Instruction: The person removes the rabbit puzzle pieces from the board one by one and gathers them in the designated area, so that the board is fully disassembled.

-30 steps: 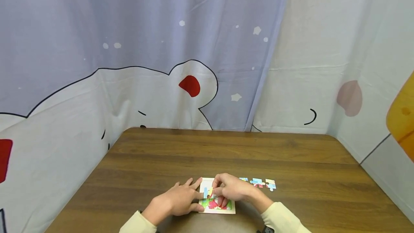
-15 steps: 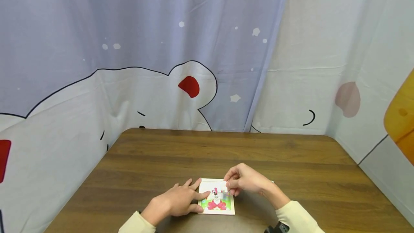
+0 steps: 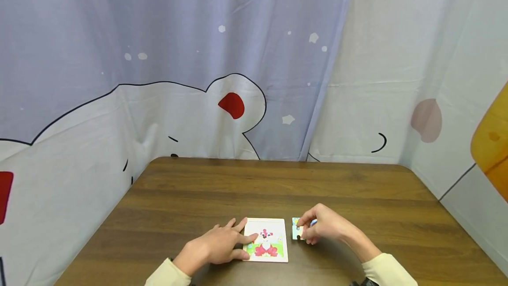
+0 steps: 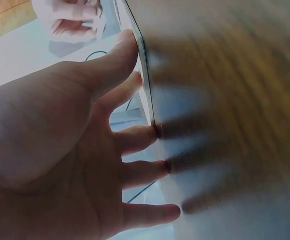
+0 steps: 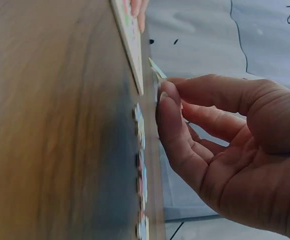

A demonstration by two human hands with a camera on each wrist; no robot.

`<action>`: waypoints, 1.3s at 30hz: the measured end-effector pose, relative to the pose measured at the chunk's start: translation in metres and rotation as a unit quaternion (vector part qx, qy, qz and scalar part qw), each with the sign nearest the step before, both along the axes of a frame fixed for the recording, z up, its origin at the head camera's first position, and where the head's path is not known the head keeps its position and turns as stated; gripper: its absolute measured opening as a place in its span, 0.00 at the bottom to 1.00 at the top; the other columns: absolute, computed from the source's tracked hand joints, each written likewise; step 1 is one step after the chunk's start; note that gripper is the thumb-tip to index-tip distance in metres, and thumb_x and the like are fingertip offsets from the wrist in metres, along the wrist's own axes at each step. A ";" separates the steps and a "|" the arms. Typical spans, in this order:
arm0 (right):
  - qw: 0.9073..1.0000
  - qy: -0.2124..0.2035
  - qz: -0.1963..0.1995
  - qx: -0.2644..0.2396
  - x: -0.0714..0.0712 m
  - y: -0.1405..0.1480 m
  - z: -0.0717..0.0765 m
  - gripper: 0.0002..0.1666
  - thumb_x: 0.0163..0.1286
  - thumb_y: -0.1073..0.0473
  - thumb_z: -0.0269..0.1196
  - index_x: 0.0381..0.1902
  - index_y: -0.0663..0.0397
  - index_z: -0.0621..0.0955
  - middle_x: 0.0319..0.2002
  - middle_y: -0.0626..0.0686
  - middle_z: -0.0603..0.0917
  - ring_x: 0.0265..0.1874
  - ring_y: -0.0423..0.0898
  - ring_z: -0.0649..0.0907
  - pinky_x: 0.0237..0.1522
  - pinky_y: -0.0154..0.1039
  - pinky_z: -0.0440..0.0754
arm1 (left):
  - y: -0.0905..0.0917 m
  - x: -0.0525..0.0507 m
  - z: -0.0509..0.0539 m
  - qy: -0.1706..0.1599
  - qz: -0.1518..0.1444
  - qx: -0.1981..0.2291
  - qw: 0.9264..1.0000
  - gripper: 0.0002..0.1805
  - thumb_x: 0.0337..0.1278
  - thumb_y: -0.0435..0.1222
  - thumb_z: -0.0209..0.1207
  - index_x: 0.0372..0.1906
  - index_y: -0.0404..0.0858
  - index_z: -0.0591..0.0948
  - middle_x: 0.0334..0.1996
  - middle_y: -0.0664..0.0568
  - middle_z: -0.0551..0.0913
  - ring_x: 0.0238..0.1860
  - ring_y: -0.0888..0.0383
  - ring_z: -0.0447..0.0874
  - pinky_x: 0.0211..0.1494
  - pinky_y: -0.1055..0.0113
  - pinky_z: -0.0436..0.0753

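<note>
A white-bordered jigsaw board (image 3: 279, 256) with a pink and white cartoon figure lies on the table. My left hand (image 3: 220, 244) rests at its left side, the index finger and thumb reaching onto it; the left wrist view shows this hand (image 4: 50, 135) with spread fingers along the board's edge (image 4: 144, 55). To the right of the board, my right hand (image 3: 327, 223) pinches a jigsaw piece (image 3: 295, 232) coloured blue and yellow. That piece (image 5: 157, 69) appears almost edge-on between thumb and fingers in the right wrist view, raised off the tabletop.
Below the right hand, several loose jigsaw pieces (image 5: 141, 177) lie in a row on the wooden table (image 3: 190, 189); in the head view the hand mostly covers them. A printed curtain (image 3: 182, 118) hangs behind the table's far edge.
My right hand has lifted the jigsaw piece off the board and carried it right, over the loose pieces. The left hand stays at the board's left side.
</note>
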State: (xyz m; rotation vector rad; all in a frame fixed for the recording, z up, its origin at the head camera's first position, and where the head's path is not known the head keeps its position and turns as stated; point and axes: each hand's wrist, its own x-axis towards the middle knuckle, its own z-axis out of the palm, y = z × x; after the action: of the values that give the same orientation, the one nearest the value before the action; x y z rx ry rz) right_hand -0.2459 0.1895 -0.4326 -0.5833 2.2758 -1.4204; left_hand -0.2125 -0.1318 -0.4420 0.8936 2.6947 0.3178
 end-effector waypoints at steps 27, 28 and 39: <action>0.992 0.073 -0.022 0.104 0.007 -0.002 -0.010 0.11 0.49 0.73 0.76 0.29 0.61 0.85 0.20 0.49 0.82 0.17 0.41 0.82 0.20 0.40 0.84 | -0.001 -0.003 -0.001 0.000 0.000 -0.001 1.000 0.32 0.63 0.56 0.60 0.72 0.63 0.71 0.77 0.43 0.58 0.73 0.34 0.59 0.61 0.30 0.67; 0.991 0.073 -0.024 0.106 0.007 -0.002 -0.010 0.11 0.48 0.73 0.76 0.29 0.61 0.85 0.20 0.49 0.82 0.18 0.41 0.82 0.20 0.40 0.84 | -0.001 -0.003 -0.002 -0.001 -0.001 0.000 1.000 0.32 0.63 0.56 0.60 0.72 0.63 0.71 0.77 0.43 0.58 0.73 0.34 0.59 0.61 0.30 0.67; 0.990 0.083 -0.035 0.106 0.010 -0.002 -0.011 0.11 0.47 0.74 0.76 0.27 0.62 0.84 0.20 0.49 0.81 0.16 0.41 0.82 0.19 0.40 0.83 | -0.001 -0.002 -0.003 -0.004 -0.004 0.003 1.000 0.32 0.63 0.56 0.59 0.72 0.63 0.70 0.77 0.42 0.58 0.72 0.33 0.59 0.61 0.30 0.67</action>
State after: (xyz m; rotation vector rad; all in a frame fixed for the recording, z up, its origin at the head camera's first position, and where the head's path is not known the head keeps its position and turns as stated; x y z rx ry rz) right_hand -0.2361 0.1871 -0.4436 -0.5777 2.5596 -1.1781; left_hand -0.2147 -0.1331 -0.4455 0.9027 2.6837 0.3282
